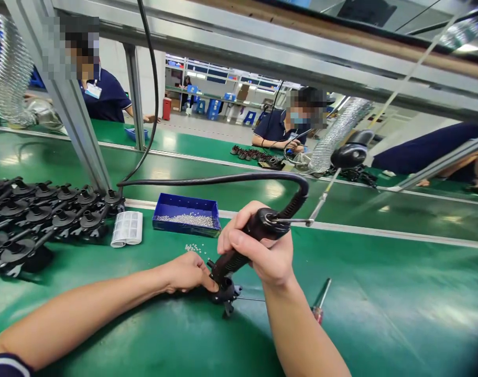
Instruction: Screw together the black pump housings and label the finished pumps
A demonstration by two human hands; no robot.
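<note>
My right hand is wrapped round a black corded power screwdriver, tilted with its lower end down at a small black part on the green table. A cable leaves its top, and a metal hook hangs it from a cord. My left hand has its fingers closed on the left side of that black part. The screwdriver's tip is hidden at the part. Just above my left hand lie small loose metal pieces, and behind them stands a blue box of similar pieces.
Rows of black parts cover the left side. A white label roll lies beside the box. A hand screwdriver lies right of my right forearm. A metal post rises at left. People sit across the table.
</note>
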